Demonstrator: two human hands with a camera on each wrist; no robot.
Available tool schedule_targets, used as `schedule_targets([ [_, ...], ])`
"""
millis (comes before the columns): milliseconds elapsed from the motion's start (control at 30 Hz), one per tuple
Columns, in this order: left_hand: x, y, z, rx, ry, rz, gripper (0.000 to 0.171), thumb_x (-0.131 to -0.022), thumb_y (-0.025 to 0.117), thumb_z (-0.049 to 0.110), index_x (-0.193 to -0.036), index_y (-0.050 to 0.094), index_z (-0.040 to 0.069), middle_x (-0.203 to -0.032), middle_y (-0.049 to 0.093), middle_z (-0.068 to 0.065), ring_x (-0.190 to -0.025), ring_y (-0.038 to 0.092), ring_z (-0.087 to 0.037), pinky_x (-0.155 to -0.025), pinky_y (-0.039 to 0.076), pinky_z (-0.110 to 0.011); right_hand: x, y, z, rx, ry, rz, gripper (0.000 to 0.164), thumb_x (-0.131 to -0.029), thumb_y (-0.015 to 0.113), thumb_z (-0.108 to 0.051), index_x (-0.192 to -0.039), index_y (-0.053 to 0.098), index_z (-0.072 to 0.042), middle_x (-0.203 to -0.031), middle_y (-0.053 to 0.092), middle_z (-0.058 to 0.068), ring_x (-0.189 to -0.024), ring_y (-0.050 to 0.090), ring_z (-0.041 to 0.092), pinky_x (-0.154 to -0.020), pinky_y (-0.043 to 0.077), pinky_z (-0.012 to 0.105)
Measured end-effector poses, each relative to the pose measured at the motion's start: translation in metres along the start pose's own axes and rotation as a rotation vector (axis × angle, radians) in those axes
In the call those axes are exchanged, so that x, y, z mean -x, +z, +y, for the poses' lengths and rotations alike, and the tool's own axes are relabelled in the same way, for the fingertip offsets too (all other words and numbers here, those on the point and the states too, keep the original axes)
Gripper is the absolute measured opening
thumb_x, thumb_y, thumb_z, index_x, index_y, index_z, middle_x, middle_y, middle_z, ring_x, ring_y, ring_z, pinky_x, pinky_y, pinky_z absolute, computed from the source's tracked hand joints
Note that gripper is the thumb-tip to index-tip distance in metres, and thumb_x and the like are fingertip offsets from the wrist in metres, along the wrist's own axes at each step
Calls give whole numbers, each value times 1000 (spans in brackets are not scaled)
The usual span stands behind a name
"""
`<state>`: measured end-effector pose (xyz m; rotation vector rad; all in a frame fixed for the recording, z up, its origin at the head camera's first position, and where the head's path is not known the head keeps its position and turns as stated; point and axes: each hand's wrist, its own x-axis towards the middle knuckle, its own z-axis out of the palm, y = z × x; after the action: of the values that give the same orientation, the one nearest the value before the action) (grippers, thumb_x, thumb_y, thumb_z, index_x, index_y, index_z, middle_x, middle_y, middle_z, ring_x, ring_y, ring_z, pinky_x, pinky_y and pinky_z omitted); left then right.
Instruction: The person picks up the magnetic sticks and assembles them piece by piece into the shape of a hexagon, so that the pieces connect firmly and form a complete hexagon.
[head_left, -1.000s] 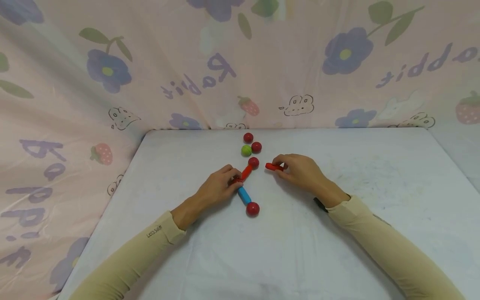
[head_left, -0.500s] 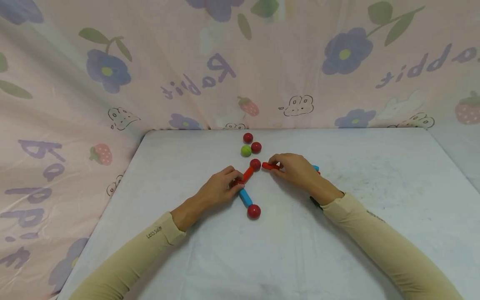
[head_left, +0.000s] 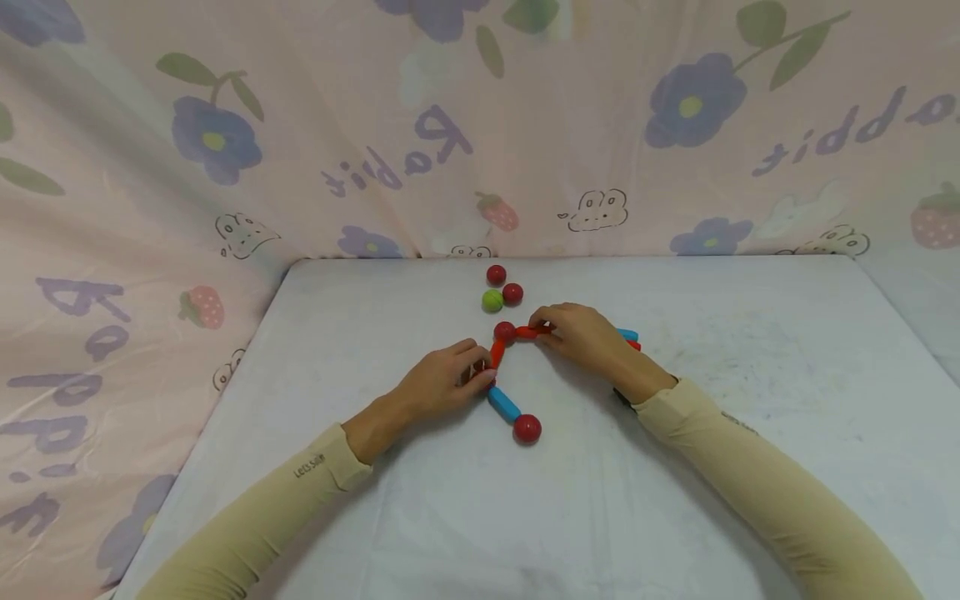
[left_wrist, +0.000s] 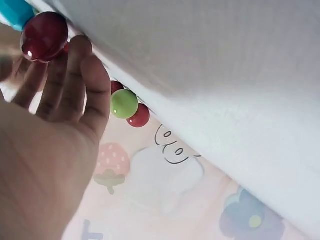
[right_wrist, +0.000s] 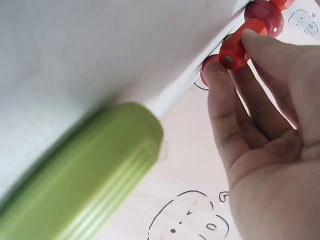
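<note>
My left hand [head_left: 446, 379] grips a dark red ball [left_wrist: 45, 37], mostly hidden by its fingers in the head view. From that ball a blue rod [head_left: 504, 405] runs to a larger-looking red ball [head_left: 527, 429], and a red rod [head_left: 498, 352] leads up to another red ball [head_left: 505, 332]. My right hand [head_left: 581, 337] pinches a second red rod [right_wrist: 242, 44] between thumb and fingers. Its far end touches the upper red ball. A round grey spot shows on its near end in the right wrist view.
Two loose red balls [head_left: 497, 274] and a green ball [head_left: 492, 300] lie farther back. Beyond my right hand show the ends of a blue rod [head_left: 628, 335] and a red one. A green rod [right_wrist: 90, 175] looms close in the right wrist view. Patterned cloth [head_left: 525, 150] hangs behind the white table [head_left: 465, 517].
My right hand has moved left, bringing its red rod against the upper red ball. The chain in my left hand has swung, its lower ball shifting right. Rod ends now show behind the right hand.
</note>
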<state>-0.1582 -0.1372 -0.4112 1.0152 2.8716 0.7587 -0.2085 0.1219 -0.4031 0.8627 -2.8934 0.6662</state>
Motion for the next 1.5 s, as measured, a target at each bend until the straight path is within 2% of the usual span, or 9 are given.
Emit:
schedule_targets([
  [67,0,1,1,-19,-40,17,20,-99,60,27,-116,63,15,-97,62,3,-79,58,-8,-72,52,-21,-2,1,0,-15,-9,-6,23,-88,75,-12,-111,71,-15,-104,74,2,-95,67,21,-90,56,39],
  [233,-2,2,1,-27,-217,72,28,-100,59,25,-126,59,15,-106,62,0,-79,59,-11,-73,54,-25,-7,3,0,-36,-56,-28,23,-88,76,-13,-110,71,-16,-103,74,0,-95,68,19,-90,56,38],
  [367,-4,2,0,-50,-273,93,33,-101,56,25,-133,56,17,-113,60,-2,-80,58,-14,-75,55,-28,-11,5,-1,-33,-105,-52,24,-88,75,-11,-111,72,-18,-105,74,-1,-98,67,17,-92,56,38],
  [600,-6,1,1,-63,-238,67,35,-101,57,20,-136,59,20,-121,59,-2,-90,62,-15,-81,56,-29,-15,5,-7,-17,-194,-108,26,-89,74,-12,-115,72,-18,-109,74,-3,-103,67,16,-94,55,36],
  [767,-6,1,0,-90,-201,66,33,-100,58,16,-133,62,18,-122,60,-3,-93,64,-17,-84,57,-31,-16,6,-10,-15,-208,-101,25,-90,74,-14,-114,72,-18,-107,74,-4,-101,67,15,-93,55,35],
  [1033,-5,2,-4,-66,-162,71,34,-98,61,12,-132,61,17,-131,63,-2,-115,65,-20,-98,54,-37,-16,8,-9,-42,-213,-89,24,-90,74,-17,-113,73,-19,-106,74,-6,-98,65,12,-91,55,33],
  [1300,-5,1,-4,-64,-166,57,36,-97,62,11,-133,61,16,-131,64,-2,-117,64,-21,-100,53,-38,-17,9,-9,-34,-199,-99,24,-91,73,-18,-114,73,-19,-106,73,-6,-98,65,13,-91,55,34],
  [1500,-5,1,-4,-66,-182,48,36,-97,63,11,-132,60,15,-129,63,-2,-116,63,-20,-99,53,-37,-17,2,-4,-66,-121,-124,27,-92,71,-26,-118,71,-19,-111,72,-3,-101,65,16,-91,54,37],
])
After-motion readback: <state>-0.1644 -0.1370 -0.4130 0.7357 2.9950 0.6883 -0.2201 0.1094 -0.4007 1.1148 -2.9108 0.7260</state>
